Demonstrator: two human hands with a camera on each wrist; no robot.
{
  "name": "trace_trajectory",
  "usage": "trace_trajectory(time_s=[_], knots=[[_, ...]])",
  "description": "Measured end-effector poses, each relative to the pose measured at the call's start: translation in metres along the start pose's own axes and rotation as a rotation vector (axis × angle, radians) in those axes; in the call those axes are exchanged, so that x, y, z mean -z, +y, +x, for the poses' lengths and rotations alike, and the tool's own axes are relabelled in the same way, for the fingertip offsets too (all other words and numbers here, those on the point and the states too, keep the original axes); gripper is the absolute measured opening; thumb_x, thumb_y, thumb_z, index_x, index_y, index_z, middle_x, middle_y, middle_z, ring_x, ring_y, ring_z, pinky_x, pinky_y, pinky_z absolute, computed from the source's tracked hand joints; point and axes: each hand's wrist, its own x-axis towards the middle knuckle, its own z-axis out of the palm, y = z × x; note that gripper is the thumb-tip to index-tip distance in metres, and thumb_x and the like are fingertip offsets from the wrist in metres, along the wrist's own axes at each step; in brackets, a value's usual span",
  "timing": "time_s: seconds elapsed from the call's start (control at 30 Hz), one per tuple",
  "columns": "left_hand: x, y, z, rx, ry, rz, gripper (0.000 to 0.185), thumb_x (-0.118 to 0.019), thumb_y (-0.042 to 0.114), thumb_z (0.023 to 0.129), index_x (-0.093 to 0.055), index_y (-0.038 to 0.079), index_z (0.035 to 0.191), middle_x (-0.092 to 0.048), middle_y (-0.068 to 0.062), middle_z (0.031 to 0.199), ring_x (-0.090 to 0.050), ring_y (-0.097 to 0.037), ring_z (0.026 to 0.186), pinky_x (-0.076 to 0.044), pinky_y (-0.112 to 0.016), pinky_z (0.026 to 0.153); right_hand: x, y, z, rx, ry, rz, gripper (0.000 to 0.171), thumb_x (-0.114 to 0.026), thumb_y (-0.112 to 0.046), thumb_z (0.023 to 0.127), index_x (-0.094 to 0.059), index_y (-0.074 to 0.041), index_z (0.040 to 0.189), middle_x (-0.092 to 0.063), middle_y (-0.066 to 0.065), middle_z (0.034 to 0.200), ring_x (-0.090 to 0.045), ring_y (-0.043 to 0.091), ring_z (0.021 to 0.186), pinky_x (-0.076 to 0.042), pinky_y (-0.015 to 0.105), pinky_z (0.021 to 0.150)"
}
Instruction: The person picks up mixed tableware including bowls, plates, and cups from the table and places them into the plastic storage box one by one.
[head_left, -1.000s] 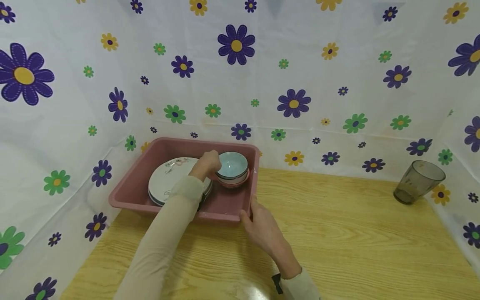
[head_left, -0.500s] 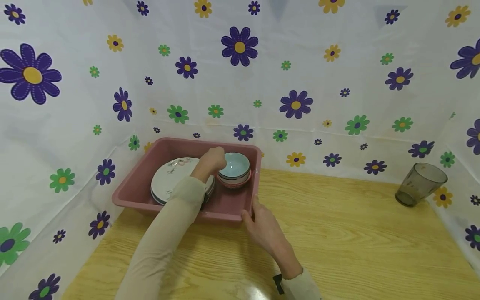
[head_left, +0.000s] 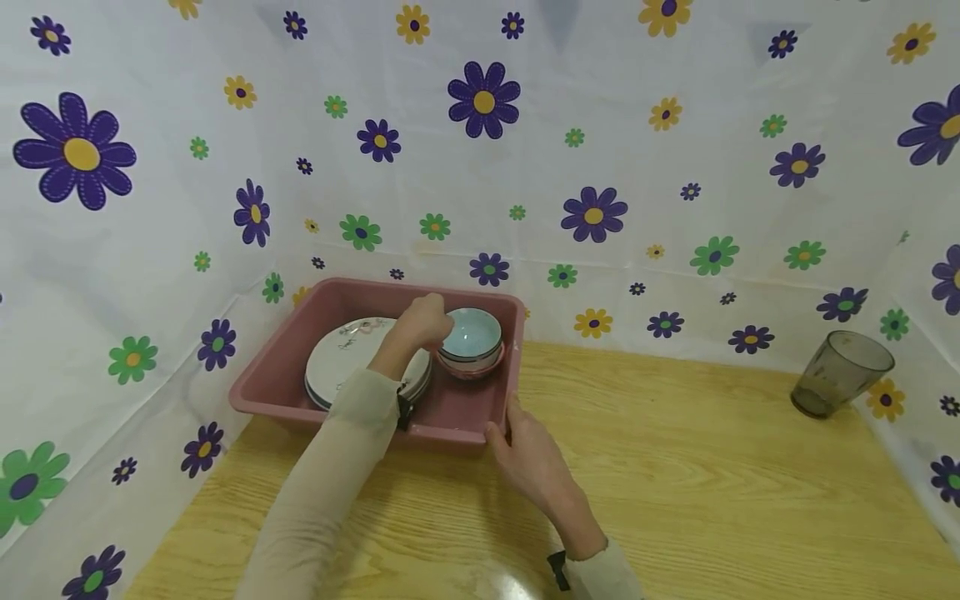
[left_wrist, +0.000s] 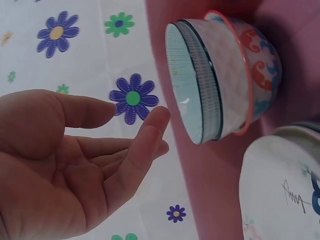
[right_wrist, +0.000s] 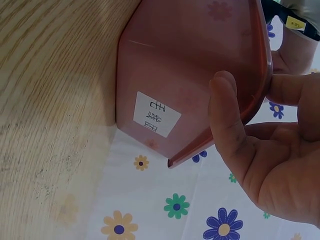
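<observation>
The left hand (left_wrist: 60, 165), fingers open, hovers beside the nested light-blue ceramic bowls (head_left: 470, 342); the right hand (head_left: 534, 465) grips the pink plastic tub (head_left: 279, 367). A careless grab could tip the bowls against the white plates (head_left: 341, 362).

Both arms were covered by long, close-fitting sleeves of pale beige, slightly sheer fabric. The left sleeve (head_left: 322, 492) ran smooth along the whole forearm and ended in a plain cuff just short of the wrist, where a small black strap or device (head_left: 405, 411) sat against its edge. The right sleeve (head_left: 603, 575) showed only its cuff end at the bottom of the head view, with a similar small black piece (head_left: 556, 569) at the wrist. The left hand (left_wrist: 70, 165) and right hand (right_wrist: 270, 150) were bare, with no rings or gloves, and the fingers (right_wrist: 225, 115) had short, unpainted nails.
</observation>
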Motion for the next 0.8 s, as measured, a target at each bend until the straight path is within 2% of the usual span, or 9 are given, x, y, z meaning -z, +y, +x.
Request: trace_trajectory(time_s=[0.1,0.2,0.33,0.43,0.57,0.8], knots=[[-0.001,0.0,-0.006,-0.04,0.031,-0.014,0.027,-0.04,0.011,0.096,-0.057,-0.005,0.11,-0.063,-0.014,0.087,-0.062,-0.019,0.067,-0.049,-0.029,0.058,0.0,0.0,0.0,-0.011,0.002,-0.011,0.063,-0.054,-0.021,0.102,-0.028,0.01,0.151,-0.056,0.027,0.133,-0.061,0.028,0.112,-0.053,0.045,0.086],[-0.002,0.002,-0.013,-0.082,0.057,-0.032,0.027,-0.04,0.012,0.096,-0.055,-0.005,0.111,-0.06,-0.012,0.083,-0.057,-0.021,0.069,-0.045,-0.031,0.06,0.0,0.0,0.0,-0.019,0.003,-0.022,0.063,-0.054,-0.022,0.102,-0.028,0.01,0.151,-0.056,0.027,0.134,-0.061,0.031,0.115,-0.053,0.047,0.088],[-0.005,0.006,-0.023,-0.136,0.093,-0.038,0.036,-0.041,0.014,0.096,-0.052,-0.007,0.123,-0.06,-0.017,0.1,-0.056,-0.026,0.085,-0.047,-0.038,0.073,0.001,0.0,0.001,-0.029,-0.004,-0.01,0.063,-0.054,-0.022,0.102,-0.03,0.007,0.151,-0.059,0.024,0.13,-0.062,0.026,0.106,-0.054,0.044,0.085],[-0.008,0.011,-0.032,-0.181,0.114,-0.039,0.044,-0.042,0.015,0.097,-0.048,-0.007,0.135,-0.06,-0.022,0.122,-0.058,-0.031,0.105,-0.049,-0.045,0.088,0.002,0.0,0.0,-0.035,-0.011,0.01,0.062,-0.054,-0.024,0.102,-0.031,0.002,0.153,-0.061,0.019,0.124,-0.061,0.023,0.1,-0.053,0.042,0.083],[-0.012,0.017,-0.047,-0.245,0.12,-0.057,0.048,-0.043,0.017,0.099,-0.044,-0.006,0.142,-0.055,-0.026,0.137,-0.055,-0.035,0.125,-0.046,-0.05,0.1,0.004,0.001,-0.001,-0.029,0.002,0.02,0.061,-0.055,-0.024,0.101,-0.033,-0.001,0.153,-0.06,0.016,0.12,-0.06,0.024,0.101,-0.051,0.042,0.082],[-0.022,0.027,-0.069,-0.291,0.131,-0.098,0.046,-0.045,0.021,0.101,-0.046,-0.001,0.142,-0.056,-0.023,0.137,-0.056,-0.034,0.124,-0.048,-0.05,0.1,0.006,0.005,0.0,-0.008,0.017,0.011,0.058,-0.055,-0.023,0.101,-0.037,0.003,0.149,-0.061,0.015,0.112,-0.06,0.026,0.097,-0.049,0.038,0.077]])
